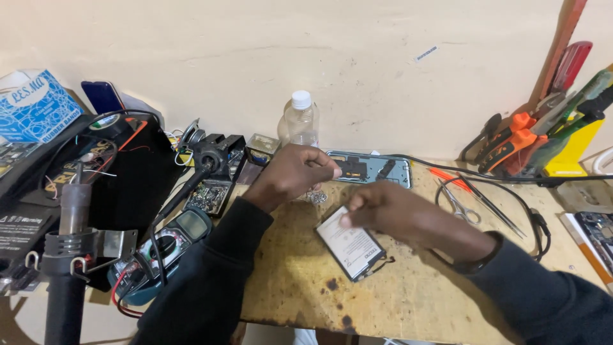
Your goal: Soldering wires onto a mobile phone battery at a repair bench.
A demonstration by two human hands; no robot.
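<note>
A: One battery [352,248]: flat, white label, dark edges, lying on the stained table [300,287] beside a phone frame [370,170].

B: Hands?

A: Right hand [389,214] pinches its top edge. Left hand [295,172] curled closed near the bottle [299,121]; contents unclear.

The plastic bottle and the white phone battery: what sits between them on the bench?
In the head view, the left hand lies between the bottle and the battery, over small metal bits.

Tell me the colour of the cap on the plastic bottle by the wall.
White: the cap tops a clear plastic bottle, seen best in the head view.
</note>
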